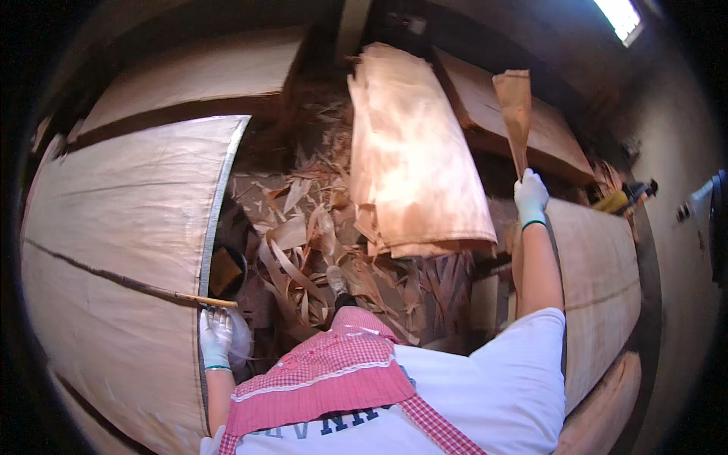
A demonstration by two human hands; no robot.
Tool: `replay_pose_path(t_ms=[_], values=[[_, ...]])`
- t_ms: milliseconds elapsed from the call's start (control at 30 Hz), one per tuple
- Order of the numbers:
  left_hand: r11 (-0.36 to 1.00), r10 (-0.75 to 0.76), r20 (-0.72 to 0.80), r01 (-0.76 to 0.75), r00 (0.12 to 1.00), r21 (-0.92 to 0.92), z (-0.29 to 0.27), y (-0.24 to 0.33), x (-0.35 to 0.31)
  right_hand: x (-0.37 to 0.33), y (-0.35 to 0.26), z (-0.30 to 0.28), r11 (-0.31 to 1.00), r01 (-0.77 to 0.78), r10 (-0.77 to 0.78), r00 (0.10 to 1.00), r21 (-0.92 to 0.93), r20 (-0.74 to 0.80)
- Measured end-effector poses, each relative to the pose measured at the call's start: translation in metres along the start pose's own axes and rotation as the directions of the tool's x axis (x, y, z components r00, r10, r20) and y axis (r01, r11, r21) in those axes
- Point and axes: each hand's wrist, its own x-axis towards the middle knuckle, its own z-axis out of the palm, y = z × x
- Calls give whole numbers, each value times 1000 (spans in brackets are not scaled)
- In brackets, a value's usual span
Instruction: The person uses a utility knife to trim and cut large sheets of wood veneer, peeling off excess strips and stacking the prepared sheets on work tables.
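Observation:
My right hand [531, 199], in a white glove with a green cuff, reaches far forward on the right. It is closed round the narrow lower end of a strip of wood veneer [513, 106], which stands up and flares wider at its top. My left hand [216, 337], gloved the same way, is at the right edge of the left stack of veneer sheets [121, 205]. Its fingers are stretched out and hold nothing I can see. Just beyond the fingertips lies the pale end of a long thin stick [216, 301], which runs across that stack.
A tall veneer pile [417, 144] stands ahead in the middle. Torn veneer scraps [303, 243] litter the floor before me. More stacks are at the back left [189, 72], back right [553, 129] and near right [599, 280]. A wall [675, 227] bounds the right side.

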Motion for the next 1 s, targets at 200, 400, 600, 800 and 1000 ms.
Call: replay_pose_path(t_ms=[200, 400, 600, 800, 1000], values=[[999, 50, -118, -48, 992, 18, 51, -3, -6, 86, -110, 172, 988, 67, -95, 972, 137, 213], [999, 43, -307, -48, 951, -10, 94, -36, 30, 105, -144, 326, 982, 6, -118, 802, 188, 586], [972, 159, -393, -214, 905, -100, 126, -26, 0, 225, -183, 325, 662, 743, -590, 439, 95, 678], [808, 583, -511, -520, 631, 278, 142, 29, -31, 260, -355, 281, 522, -232, -646, 521, 820, 558], [765, 625, -683, -469, 377, 442, 76, -12, -94, 93, -549, 185, 366, 255, -906, 316, 895, 281]])
